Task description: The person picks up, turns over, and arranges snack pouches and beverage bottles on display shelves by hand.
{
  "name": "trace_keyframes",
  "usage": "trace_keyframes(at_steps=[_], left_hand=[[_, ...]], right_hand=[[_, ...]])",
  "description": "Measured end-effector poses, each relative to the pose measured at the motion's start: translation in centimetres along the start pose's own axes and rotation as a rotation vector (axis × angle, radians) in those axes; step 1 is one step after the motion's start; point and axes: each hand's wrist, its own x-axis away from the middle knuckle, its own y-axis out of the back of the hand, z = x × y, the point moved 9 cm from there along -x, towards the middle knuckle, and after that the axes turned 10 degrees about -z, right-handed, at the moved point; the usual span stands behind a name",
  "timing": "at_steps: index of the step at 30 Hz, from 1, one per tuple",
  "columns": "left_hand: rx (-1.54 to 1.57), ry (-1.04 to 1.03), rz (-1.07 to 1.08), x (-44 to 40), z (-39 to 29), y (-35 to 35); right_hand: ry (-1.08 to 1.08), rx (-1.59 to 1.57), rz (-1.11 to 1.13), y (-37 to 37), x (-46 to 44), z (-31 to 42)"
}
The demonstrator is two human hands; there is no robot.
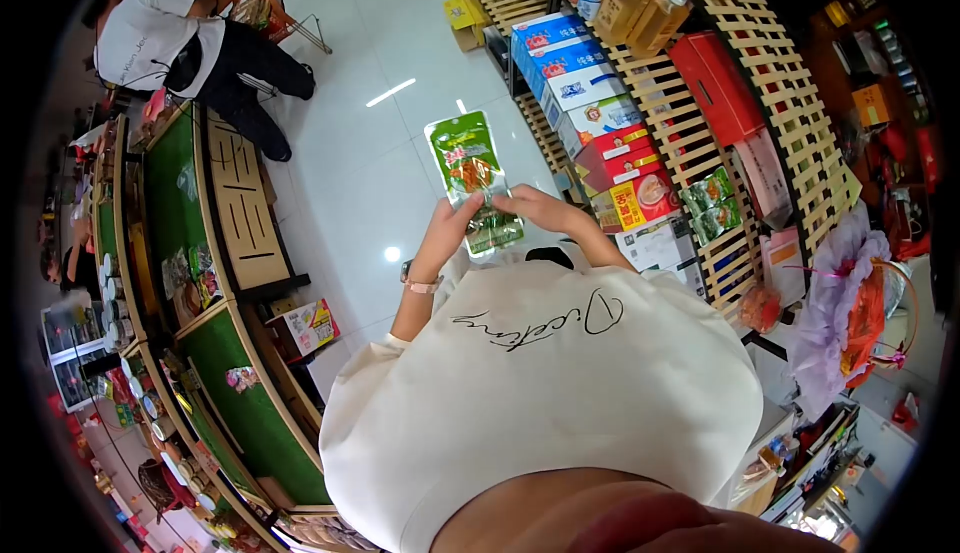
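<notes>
A shiny green foil snack packet (466,158) with a picture of orange food is held up in front of my chest. My left hand (452,225), with a watch and a pink band at the wrist, grips its left edge. From the other side my right hand (540,210) closes on it, thumb across the front. Darker green foil (494,235) shows below my thumbs; whether it is the same packet or a second one, I cannot tell. The fingers behind the packet are hidden.
Slatted wooden shelves (690,118) on the right hold boxed goods (590,103), bottles (630,8) and green packets (711,203). Green-lined shelves (175,193) run along the left. Another person (165,38) bends over at the upper left. Glossy tiled floor (370,143) lies between the shelves.
</notes>
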Motion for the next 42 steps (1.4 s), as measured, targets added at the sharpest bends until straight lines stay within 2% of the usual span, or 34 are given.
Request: trace_keyframes(at_steps=[3, 4, 6, 9, 10, 11, 12, 14, 16, 20, 24, 28, 30, 34, 35, 38, 42], left_hand=[[0.118, 0.012, 0.09, 0.0, -2.1, 0.0], [0.055, 0.017, 0.145, -1.0, -0.4, 0.7], [0.078, 0.049, 0.201, -2.1, -0.4, 0.3], [0.211, 0.069, 0.241, -4.3, -1.3, 0.4], [0.248, 0.067, 0.176, -5.2, -1.7, 0.7], [0.082, 0.047, 0.181, -6.8, -1.5, 1.5], [0.127, -0.012, 0.196, -8.4, -1.7, 1.7], [0.153, 0.053, 0.225, -10.8, -4.0, 2.3], [0.104, 0.016, 0.217, -14.5, -5.2, 4.0], [0.031, -0.044, 0.251, -21.4, -10.7, 6.2], [0.14, -0.002, 0.139, -28.4, -14.2, 7.0], [-0.032, 0.026, 0.2, -34.0, -16.2, 8.1], [-0.053, 0.004, 0.223, -36.2, -17.1, 8.7], [0.009, -0.06, 0.104, -41.6, -19.6, 11.7], [-0.065, -0.072, 0.04, -43.0, -20.1, 13.0], [-0.035, -0.057, 0.118, -47.8, -21.9, 15.4], [-0.109, -0.043, 0.115, -55.4, -24.3, 20.0]], right_hand=[[-0.002, -0.175, -0.018, 0.0, -3.1, 0.4], [0.028, -0.202, -0.057, 0.3, -4.3, 0.4], [0.25, -0.414, -0.088, 0.0, -4.4, 4.9], [0.112, -0.49, -0.051, 0.4, -6.9, 3.9], [0.156, -0.302, -0.103, 1.5, -7.5, 4.7], [0.28, -0.315, -0.12, 2.2, -8.3, 6.8], [0.259, -0.269, -0.124, 2.9, -9.9, 6.6], [0.217, -0.311, -0.08, 3.8, -12.5, 8.3], [0.24, -0.341, 0.006, 4.7, -16.5, 9.6], [0.197, -0.304, 0.036, 7.7, -22.9, 14.3], [0.271, -0.33, -0.067, 12.1, -28.9, 17.3], [0.241, -0.412, -0.132, 15.3, -33.5, 18.6], [0.224, -0.506, -0.065, 15.4, -35.8, 19.0], [0.235, -0.559, -0.115, 16.9, -41.4, 21.3], [0.247, -0.536, -0.109, 17.2, -42.6, 22.2], [0.256, -0.507, -0.096, 17.7, -47.8, 23.5], [0.257, -0.494, -0.131, 19.0, -55.1, 27.4]])
